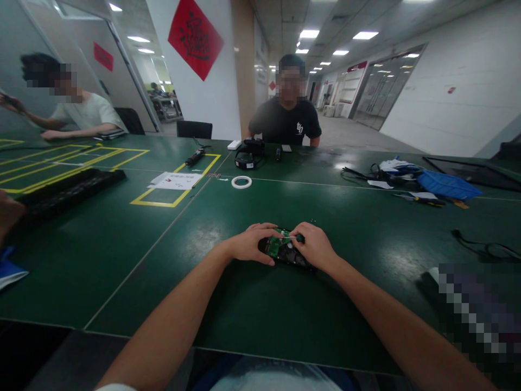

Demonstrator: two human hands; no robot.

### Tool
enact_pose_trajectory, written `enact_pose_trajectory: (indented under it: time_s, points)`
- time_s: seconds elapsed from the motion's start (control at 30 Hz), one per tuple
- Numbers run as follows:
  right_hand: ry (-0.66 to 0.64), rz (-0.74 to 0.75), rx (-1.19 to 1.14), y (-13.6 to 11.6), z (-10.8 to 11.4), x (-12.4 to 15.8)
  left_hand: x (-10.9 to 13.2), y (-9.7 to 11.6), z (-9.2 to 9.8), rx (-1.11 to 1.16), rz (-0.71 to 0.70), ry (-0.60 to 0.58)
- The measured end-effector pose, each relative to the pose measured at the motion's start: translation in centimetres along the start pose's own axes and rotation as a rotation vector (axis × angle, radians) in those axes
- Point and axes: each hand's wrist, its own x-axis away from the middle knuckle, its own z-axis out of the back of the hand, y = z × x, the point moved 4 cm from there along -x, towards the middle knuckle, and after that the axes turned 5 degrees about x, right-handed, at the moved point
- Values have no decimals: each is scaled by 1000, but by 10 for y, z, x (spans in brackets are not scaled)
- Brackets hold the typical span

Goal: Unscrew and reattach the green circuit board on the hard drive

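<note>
A flat black device with an exposed green circuit board [274, 247] lies on the green table in front of me. My left hand [253, 243] grips its left end, the thumb along the near side and the fingers over the far side. Held in my right hand [315, 245] is a small screwdriver [300, 238] with a dark handle. Its thin shaft points left across the circuit board; where exactly the tip rests is too small to make out. Part of the device's right end is hidden under my right hand. Just beyond that hand, a few tiny screw-like bits [313, 220] lie on the table.
A white tape roll [241, 182] and a paper sheet [175, 181] lie ahead. Dark headgear [245, 157] sits before a person across the table. To the right are a blue bag [448, 184], pliers [423, 200] and cables [488, 247]. A long black tray [69, 193] stands left.
</note>
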Motion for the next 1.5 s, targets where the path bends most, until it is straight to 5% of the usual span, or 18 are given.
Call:
enact_pose_trajectory:
  time_s: [0.43,0.6,0.77,0.9,1.03,1.2,1.33,1.5]
  points:
    - [55,-22,-98,1,12,4,-1,-2,-1,-8,-3,-16]
    - [232,-146,-144,29,24,2,-2,-2,-2,-7,-8,-25]
    - [267,-280,-233,60,32,3,-2,0,-1,-20,-5,-23]
    - [351,-258,-336,67,51,5,-1,1,-1,-31,-12,-6]
    - [467,-203,-204,63,82,9,-2,2,-4,-41,-35,8]
    - [614,-316,-81,71,106,18,-6,7,-14,-78,-67,44]
    - [679,-373,43,76,95,21,-10,15,-20,-116,-86,79]
    - [488,-261,144,77,60,9,-12,20,-22,-149,-94,77]
